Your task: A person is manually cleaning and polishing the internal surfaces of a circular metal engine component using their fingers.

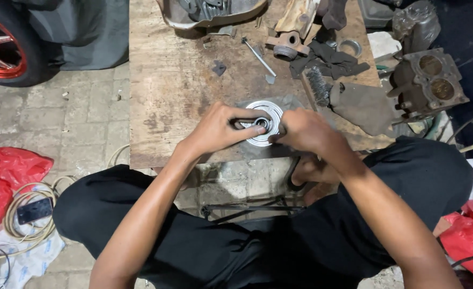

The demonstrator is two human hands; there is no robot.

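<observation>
At the near edge of the wooden work board (pixel 172 85), a round silver metal disc (pixel 264 122) with concentric ridges and a dark central bore lies flat on a grey cloth.

Left hand (pixel 218 128): fingers curled over the disc's left side, fingertips pressed to a dark ring-shaped piece (pixel 245 123) at the bore; closed on it, not spread.

Right hand (pixel 304 130): fist-like, fingers bent against the disc's right rim; what it pinches, if anything, cannot be told.

Step, as judged: seating or working the small piece at the bore. The next move seems to call for steady, even pressure with the disc held flat.

Beyond the disc: wire brush (pixel 316 84), dark rags (pixel 330 61), long bolt (pixel 259 57), bearing housing (pixel 286 45). Right of the disc: engine casting (pixel 429 80) with two round openings. Left of the board: red-rimmed wheel (pixel 3 45), red plastic bags (pixel 6 171), coiled cable (pixel 25 214).
</observation>
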